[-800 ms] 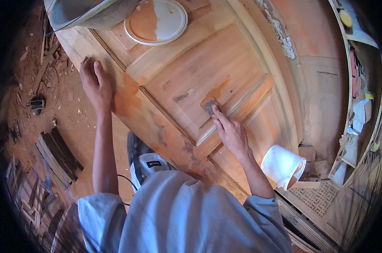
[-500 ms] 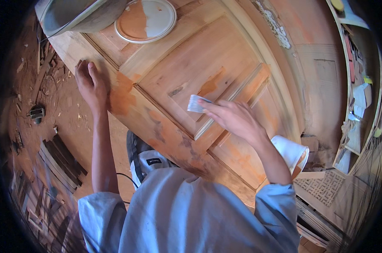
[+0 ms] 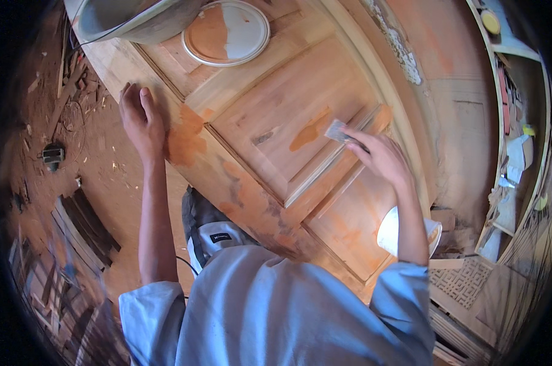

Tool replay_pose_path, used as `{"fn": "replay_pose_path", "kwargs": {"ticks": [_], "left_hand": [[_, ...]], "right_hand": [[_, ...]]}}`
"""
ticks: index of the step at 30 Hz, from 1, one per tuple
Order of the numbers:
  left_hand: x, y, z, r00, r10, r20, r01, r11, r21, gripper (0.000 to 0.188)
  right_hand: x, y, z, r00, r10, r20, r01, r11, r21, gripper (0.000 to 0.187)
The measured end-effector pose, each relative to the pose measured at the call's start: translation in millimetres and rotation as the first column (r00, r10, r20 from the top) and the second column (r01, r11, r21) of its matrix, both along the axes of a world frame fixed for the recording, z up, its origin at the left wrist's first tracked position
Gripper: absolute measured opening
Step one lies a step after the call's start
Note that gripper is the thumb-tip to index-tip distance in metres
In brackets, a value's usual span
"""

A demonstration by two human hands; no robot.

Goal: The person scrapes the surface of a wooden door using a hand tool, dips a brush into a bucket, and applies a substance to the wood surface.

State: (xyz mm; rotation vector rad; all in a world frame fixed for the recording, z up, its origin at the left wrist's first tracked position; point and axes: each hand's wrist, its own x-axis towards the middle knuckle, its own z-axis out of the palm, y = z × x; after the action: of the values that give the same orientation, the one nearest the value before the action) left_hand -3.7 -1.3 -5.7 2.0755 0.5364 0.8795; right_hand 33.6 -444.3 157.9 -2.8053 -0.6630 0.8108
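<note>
A wooden panelled door (image 3: 251, 97) lies flat in front of me, with orange filler smeared along its near rail. My right hand (image 3: 379, 155) is closed round a putty knife (image 3: 337, 130), whose broad blade is at the moulding on the right side of the middle panel. Just left of the blade, a patch of orange filler (image 3: 309, 130) lies on that panel. My left hand (image 3: 143, 125) rests on the door's left edge, holding nothing, its thumb apart from the fingers. Beyond it is a round white lid (image 3: 247, 36), half coated with orange filler.
A grey basin (image 3: 114, 21) stands on the door's far left corner. Near my right forearm is a white tub (image 3: 388, 232), partly hidden. Shelves (image 3: 508, 152) with odds and ends line the right side. Wood offcuts (image 3: 84, 229) and a dark device (image 3: 53, 157) lie on the floor at left.
My right hand has moved the putty knife right and slightly away from me, and more of the orange patch shows. My left hand stays on the door edge; the view has shifted slightly.
</note>
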Motion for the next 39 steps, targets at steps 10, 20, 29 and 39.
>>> {"fn": "replay_pose_path", "kwargs": {"ticks": [10, 20, 29, 39], "left_hand": [[2, -6, 10, 0.999, -0.006, -0.046, 0.006, 1.000, 0.004, 0.038], [-2, 0, 3, 0.996, 0.014, -0.089, -0.006, 0.997, 0.081, 0.040], [0, 3, 0, 0.996, -0.014, -0.085, 0.019, 0.998, 0.063, 0.041], [-6, -1, 6, 0.995, 0.000, -0.095, 0.003, 1.000, 0.025, 0.040]], "right_hand": [[-56, -41, -51, 0.886, -0.462, 0.023, 0.444, 0.864, 0.236, 0.046], [-48, -35, -69, 0.945, -0.315, 0.086, 0.303, 0.944, 0.128, 0.041], [-36, -32, -61, 0.923, -0.373, 0.097, 0.350, 0.916, 0.195, 0.040], [-36, -40, -52, 0.904, -0.400, 0.147, 0.338, 0.883, 0.325, 0.042]]}}
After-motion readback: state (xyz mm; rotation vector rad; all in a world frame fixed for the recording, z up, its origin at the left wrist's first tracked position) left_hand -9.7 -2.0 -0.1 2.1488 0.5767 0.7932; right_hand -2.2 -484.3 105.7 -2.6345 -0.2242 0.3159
